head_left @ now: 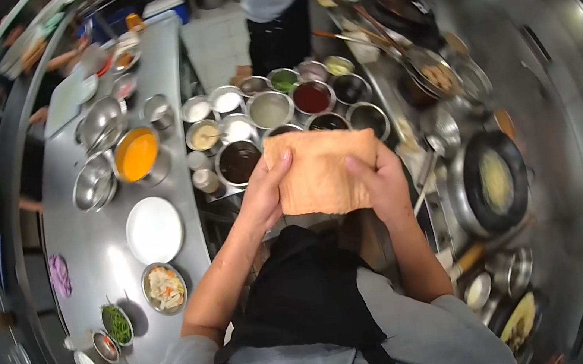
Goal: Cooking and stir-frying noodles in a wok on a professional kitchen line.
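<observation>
Both my hands hold a folded orange cloth point(322, 174) up in front of my black apron. At its left edge, my left hand point(265, 195) grips it with the thumb on top. My right hand point(384, 182) pinches the right edge, its thumb pressed on the cloth's face. The fingers behind the cloth are hidden. Just beyond the cloth stand several steel pots of seasonings, among them one with dark red sauce point(312, 96) and one with dark brown sauce point(239, 161).
On the left steel counter point(114, 284) are a white plate point(154, 229), a pot of orange liquid point(137, 155) and a bowl of sliced vegetables point(164, 287). To the right, a wok point(493, 182) with pale noodles sits on the range. Another person point(276, 3) stands ahead.
</observation>
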`<state>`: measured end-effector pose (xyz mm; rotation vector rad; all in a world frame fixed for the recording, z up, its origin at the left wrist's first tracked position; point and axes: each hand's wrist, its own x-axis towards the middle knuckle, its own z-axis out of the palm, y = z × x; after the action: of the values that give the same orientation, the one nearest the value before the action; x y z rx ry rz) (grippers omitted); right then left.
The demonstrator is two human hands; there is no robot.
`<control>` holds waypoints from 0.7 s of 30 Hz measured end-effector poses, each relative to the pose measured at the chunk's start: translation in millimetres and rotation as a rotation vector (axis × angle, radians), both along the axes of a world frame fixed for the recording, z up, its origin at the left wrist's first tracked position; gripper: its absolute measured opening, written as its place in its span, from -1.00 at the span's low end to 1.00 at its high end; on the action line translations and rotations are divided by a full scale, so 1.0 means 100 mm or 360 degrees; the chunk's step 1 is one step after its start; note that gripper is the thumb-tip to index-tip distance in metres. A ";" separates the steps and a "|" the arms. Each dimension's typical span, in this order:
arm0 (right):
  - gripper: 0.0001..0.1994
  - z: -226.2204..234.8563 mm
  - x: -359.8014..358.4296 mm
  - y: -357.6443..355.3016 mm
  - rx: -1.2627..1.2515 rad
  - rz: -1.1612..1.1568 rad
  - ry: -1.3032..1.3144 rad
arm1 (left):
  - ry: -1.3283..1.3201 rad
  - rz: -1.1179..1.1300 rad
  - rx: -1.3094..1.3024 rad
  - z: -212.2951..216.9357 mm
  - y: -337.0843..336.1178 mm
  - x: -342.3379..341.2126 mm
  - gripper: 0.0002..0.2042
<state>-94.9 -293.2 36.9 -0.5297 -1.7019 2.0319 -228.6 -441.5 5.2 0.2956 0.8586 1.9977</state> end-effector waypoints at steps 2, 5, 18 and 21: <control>-0.62 -0.04 0.17 0.10 0.0761 -0.0644 -0.0007 | 0.0225 -0.0020 -0.0022 0.10 0.35 0.14 -0.61; -0.56 -0.10 0.50 0.13 0.0532 -0.0525 -0.0011 | 0.0755 -0.0050 -0.0160 0.26 0.76 0.49 -0.65; -0.61 -0.21 1.31 1.47 -0.0850 -0.0368 0.0529 | 0.0528 0.0206 -0.0267 0.14 1.19 0.97 -0.77; -0.62 0.09 1.59 1.91 -0.0580 -0.0169 0.0553 | 0.0283 0.0224 -0.0185 0.04 1.22 0.85 -0.73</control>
<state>63.7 -102.4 46.3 -0.3426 -1.0902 2.2123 -143.3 -319.2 9.3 0.3588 1.1314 2.0632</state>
